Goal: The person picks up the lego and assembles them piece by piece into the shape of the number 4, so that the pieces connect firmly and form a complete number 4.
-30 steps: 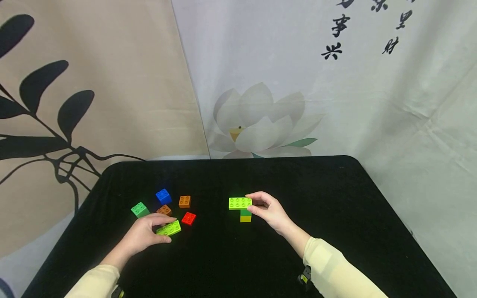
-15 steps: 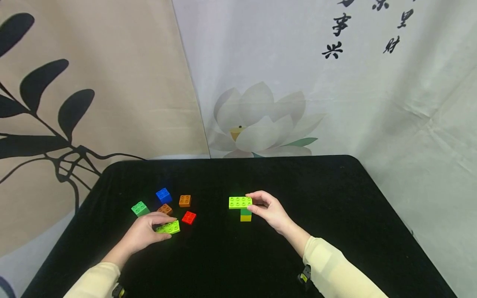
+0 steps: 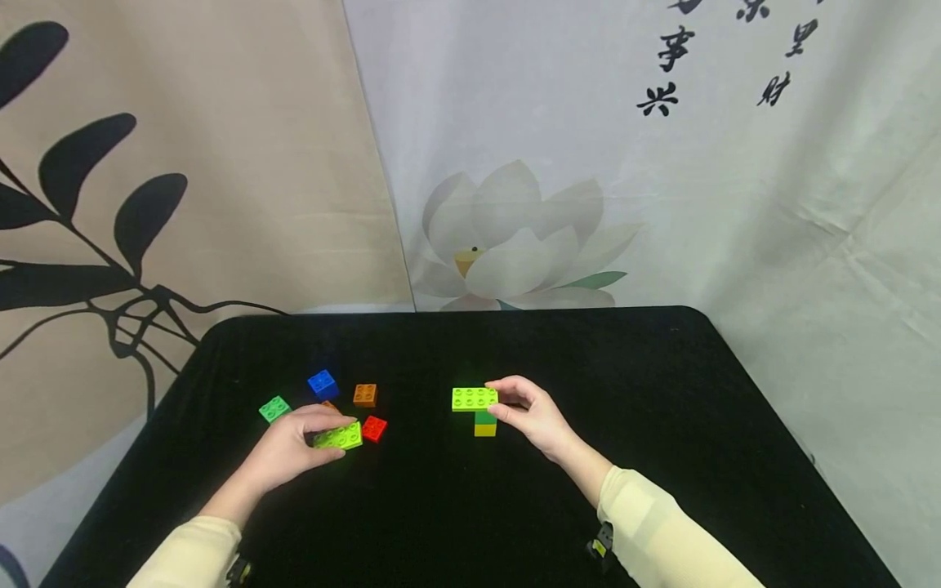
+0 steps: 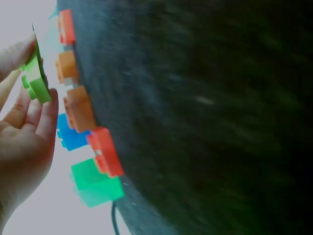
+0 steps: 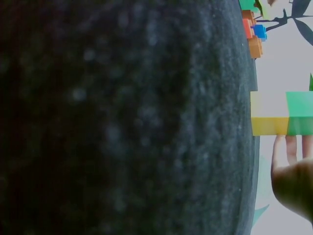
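My left hand (image 3: 294, 445) pinches a lime green building brick (image 3: 340, 435) between thumb and fingers. In the left wrist view this lime brick (image 4: 37, 78) is held up off the black tabletop. On the right, my right hand (image 3: 535, 416) grips the right end of another lime brick (image 3: 470, 398), which tops a small stack. Beneath it are a green brick (image 3: 486, 417) and a yellow brick (image 3: 485, 430). The right wrist view shows the yellow brick (image 5: 269, 115) lowest, joined to the green one (image 5: 300, 113). The upper lime brick is largely out of that view.
Loose bricks lie around my left hand: green (image 3: 274, 409), blue (image 3: 323, 384), orange (image 3: 365, 395), red (image 3: 374, 429). A second orange brick (image 3: 331, 405) is partly hidden by the hand. Another red brick (image 4: 105, 152) shows in the left wrist view. A printed cloth (image 3: 515, 122) hangs behind the table.
My left hand has moved slightly right and away from me with the lime brick, covering more of the orange brick behind it. The right hand and its stack stay put.
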Action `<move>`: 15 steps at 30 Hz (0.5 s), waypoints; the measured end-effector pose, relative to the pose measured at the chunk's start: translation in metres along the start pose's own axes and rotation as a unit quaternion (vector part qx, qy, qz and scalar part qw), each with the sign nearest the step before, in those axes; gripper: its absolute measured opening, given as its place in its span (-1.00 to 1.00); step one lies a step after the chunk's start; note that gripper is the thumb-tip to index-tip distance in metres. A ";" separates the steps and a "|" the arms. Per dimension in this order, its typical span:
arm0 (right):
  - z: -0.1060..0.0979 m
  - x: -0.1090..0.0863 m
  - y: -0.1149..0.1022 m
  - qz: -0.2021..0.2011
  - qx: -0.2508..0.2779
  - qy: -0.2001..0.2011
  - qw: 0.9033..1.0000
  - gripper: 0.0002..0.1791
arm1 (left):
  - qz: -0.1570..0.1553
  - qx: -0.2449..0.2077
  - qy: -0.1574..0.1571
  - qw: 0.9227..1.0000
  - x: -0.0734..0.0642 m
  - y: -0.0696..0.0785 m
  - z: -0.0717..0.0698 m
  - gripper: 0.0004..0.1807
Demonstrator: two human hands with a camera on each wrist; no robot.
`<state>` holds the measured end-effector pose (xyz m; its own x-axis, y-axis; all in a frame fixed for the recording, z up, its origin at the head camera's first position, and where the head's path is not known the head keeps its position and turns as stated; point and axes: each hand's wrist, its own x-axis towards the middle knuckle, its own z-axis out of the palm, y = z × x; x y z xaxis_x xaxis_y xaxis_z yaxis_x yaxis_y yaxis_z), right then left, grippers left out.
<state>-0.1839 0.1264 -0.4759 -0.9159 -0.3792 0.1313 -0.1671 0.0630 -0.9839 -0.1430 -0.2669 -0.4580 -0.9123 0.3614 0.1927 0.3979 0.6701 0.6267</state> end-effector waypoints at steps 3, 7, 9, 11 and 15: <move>0.000 0.000 0.000 -0.001 0.002 0.002 1.000 -0.63 | 0.012 0.001 0.000 1.000 0.006 0.007 0.001 -0.52; -0.001 0.000 0.000 0.004 0.000 0.003 1.000 -0.64 | 0.031 -0.010 -0.003 0.999 0.014 0.017 0.005 -0.52; -0.001 0.000 0.000 0.005 -0.001 0.002 1.000 -0.64 | 0.042 -0.018 -0.005 0.999 0.019 0.021 0.007 -0.53; -0.001 -0.001 0.000 0.003 -0.002 0.000 1.000 -0.65 | 0.054 -0.023 -0.009 0.998 0.024 0.025 0.009 -0.53; -0.001 -0.001 -0.001 -0.001 -0.003 0.000 1.000 -0.64 | 0.063 -0.030 -0.014 0.997 0.035 0.035 0.014 -0.55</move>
<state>-0.1835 0.1273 -0.4750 -0.9156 -0.3794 0.1332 -0.1708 0.0671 -0.9830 -0.1596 -0.2215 -0.4398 -0.8518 0.4590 0.2525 0.5023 0.5788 0.6424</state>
